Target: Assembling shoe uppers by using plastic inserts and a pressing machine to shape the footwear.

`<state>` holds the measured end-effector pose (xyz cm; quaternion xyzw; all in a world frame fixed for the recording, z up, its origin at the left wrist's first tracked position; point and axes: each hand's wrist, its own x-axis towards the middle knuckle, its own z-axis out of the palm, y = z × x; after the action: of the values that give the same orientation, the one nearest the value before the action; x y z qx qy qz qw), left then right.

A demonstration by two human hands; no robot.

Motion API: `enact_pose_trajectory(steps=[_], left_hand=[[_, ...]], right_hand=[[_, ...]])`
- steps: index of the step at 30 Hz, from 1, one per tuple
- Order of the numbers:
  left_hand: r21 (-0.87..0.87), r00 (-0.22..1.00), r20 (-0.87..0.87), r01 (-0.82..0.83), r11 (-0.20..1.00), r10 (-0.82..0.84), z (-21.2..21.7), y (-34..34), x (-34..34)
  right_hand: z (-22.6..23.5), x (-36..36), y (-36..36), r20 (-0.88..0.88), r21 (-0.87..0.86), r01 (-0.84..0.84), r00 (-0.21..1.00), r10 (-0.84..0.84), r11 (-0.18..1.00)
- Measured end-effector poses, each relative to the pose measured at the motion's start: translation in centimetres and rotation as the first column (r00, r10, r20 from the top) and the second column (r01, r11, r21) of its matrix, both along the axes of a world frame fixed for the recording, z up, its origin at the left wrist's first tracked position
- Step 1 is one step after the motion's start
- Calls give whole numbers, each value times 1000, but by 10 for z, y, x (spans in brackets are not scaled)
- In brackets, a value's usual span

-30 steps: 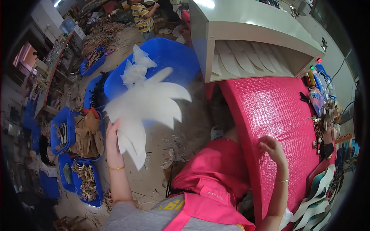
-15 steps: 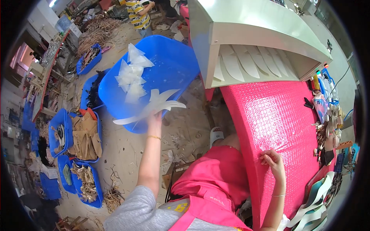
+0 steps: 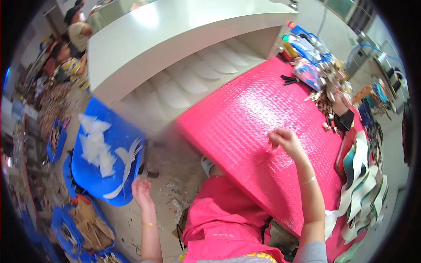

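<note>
Beside the near rim of the blue tub (image 3: 85, 173), my left hand (image 3: 141, 192) is empty, its fingers loosely bent and somewhat blurred. Thin white curved pieces (image 3: 127, 168) lie fanned out inside the tub, close to that hand but apart from it. To their left is a heap of white pointed pieces (image 3: 96, 144). My right hand (image 3: 285, 141) hovers over the pink quilted table cover (image 3: 245, 114), fingers curled together with nothing seen in them. Several white curved pieces (image 3: 206, 70) rest in rows inside the opening of the pale box-shaped machine (image 3: 184, 26).
Stacks of white and green curved pieces (image 3: 362, 188) lie at the table's right edge. Behind them is a clutter of small parts and bags (image 3: 329, 83). More blue tubs stand on the left, one with brown material (image 3: 90, 221). Two people (image 3: 72, 65) are at the far left.
My left hand has let go of the fanned white curved pieces, which now lie in the blue tub, and has drawn back. My right hand has moved further over the table. The view has swung right.
</note>
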<state>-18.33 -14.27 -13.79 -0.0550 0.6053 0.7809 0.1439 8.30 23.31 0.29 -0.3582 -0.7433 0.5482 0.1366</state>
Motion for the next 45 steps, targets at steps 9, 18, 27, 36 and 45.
enact_pose_trajectory(steps=[9,18,27,36,45], left_hand=[[-656,9,-696,398,641,-718,62,171,129],[-721,-109,-693,111,684,-713,19,175,137],[-642,-158,-766,125,756,-624,25,186,130],[-649,-192,-757,108,753,-625,20,186,125],[-506,49,-701,669,545,-711,88,200,147]], right_hand=[[-19,-57,219,-421,-281,470,723,-548,837],[-45,-125,336,-410,-164,726,565,-716,668],[-63,-130,363,-313,292,732,681,-661,616],[-21,-76,274,-165,124,315,942,-293,941],[101,217,57,-365,419,736,672,-644,531]])
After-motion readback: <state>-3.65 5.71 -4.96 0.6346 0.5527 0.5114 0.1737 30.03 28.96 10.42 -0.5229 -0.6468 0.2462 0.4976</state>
